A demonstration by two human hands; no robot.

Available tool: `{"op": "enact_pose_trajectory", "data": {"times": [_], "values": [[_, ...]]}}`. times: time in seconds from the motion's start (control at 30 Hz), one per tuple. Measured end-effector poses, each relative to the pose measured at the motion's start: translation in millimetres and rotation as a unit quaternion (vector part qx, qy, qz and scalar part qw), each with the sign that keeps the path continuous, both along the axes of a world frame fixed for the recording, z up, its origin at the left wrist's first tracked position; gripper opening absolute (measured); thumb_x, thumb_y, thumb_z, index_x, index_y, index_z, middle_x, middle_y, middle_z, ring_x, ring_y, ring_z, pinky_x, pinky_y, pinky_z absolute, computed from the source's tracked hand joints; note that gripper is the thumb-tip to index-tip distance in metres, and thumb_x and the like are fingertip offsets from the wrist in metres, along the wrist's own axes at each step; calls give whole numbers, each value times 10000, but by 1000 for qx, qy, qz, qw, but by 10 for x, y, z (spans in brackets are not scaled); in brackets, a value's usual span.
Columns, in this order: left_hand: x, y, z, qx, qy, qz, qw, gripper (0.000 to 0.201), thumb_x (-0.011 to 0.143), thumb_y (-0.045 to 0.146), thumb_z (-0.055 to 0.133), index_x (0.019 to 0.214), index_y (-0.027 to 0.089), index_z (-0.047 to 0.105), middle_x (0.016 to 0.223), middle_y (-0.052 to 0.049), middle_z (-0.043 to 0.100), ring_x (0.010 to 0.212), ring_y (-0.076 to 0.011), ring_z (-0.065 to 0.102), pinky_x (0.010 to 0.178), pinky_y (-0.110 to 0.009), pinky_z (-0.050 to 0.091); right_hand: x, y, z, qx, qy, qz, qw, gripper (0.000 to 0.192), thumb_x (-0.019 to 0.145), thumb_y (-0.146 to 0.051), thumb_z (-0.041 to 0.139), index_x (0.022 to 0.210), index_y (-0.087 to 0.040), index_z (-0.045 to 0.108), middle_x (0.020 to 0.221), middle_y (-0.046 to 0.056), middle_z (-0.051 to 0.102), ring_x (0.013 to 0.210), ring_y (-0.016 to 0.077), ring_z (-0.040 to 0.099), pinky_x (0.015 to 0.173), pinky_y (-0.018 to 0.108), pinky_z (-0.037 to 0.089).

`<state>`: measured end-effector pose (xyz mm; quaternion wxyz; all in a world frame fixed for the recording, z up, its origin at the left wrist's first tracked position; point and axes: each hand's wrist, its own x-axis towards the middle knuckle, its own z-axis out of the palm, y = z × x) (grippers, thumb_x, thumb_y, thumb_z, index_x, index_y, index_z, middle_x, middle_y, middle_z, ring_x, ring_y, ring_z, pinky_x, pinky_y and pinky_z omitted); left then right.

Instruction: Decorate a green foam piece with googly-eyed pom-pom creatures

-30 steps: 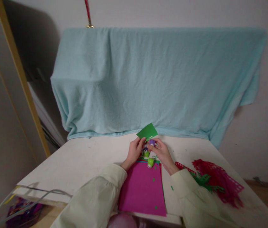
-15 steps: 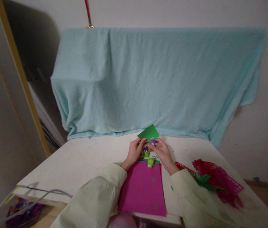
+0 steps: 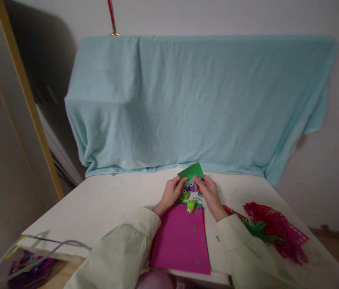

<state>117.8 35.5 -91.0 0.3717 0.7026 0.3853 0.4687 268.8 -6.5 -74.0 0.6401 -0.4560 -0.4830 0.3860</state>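
Note:
My left hand [image 3: 171, 193] and my right hand [image 3: 210, 194] meet over the white table [image 3: 103, 204]. Between their fingertips sits a small purple paper punch [image 3: 191, 186] with a green sheet of paper [image 3: 191, 171] standing out of it toward the back. The left hand pinches the green sheet's near edge; the right hand grips the punch. Just in front of them lie two small green punches [image 3: 189, 202] at the top edge of a stack of magenta paper [image 3: 180, 241]. Small green cut-outs dot the magenta sheet.
A light-blue blanket [image 3: 199, 100] drapes a bulky shape behind the table. Punched red and green paper scraps [image 3: 270, 233] lie at the right. A clear bin [image 3: 21, 263] with purple contents stands below the table's left corner. A wooden frame [image 3: 21, 92] leans at left.
The green sheet has shifted slightly right and flattened lower. My right hand has moved in closer over the purple punch, and both hands sit tighter together.

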Motion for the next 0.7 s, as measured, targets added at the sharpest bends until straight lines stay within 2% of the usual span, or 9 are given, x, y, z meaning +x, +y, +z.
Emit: {"op": "enact_pose_trajectory", "data": {"times": [0.1,0.2,0.4,0.7], "values": [[-1,2,-9,-22,1,-17,1000,472,865,547,462,604,156,506,497,29,474,513,-100,402,501,-212,292,19,9,0,-24,15,-3,1000,371,763,-553,654,769,-183,622,592,-14,544,518,125,463,502,249,366],[-1,2,-11,-32,-5,-28,999,467,868,551,457,622,157,503,488,35,468,499,-98,403,494,-212,289,37,15,14,-45,41,27,998,384,756,-564,656,783,-183,619,607,-17,545,501,118,460,482,246,355],[3,-8,0,-45,-15,-34,998,476,859,575,454,641,155,508,481,39,457,483,-97,402,483,-211,290,65,25,8,-52,57,49,996,413,702,-560,709,807,-172,616,594,-33,532,449,90,414,436,234,320],[-4,26,-24,-46,-17,-21,999,476,865,572,448,632,159,495,475,42,455,482,-96,407,484,-211,295,86,31,13,-38,77,63,994,329,699,-473,747,771,-172,635,653,-7,579,548,115,504,524,250,398]]}}
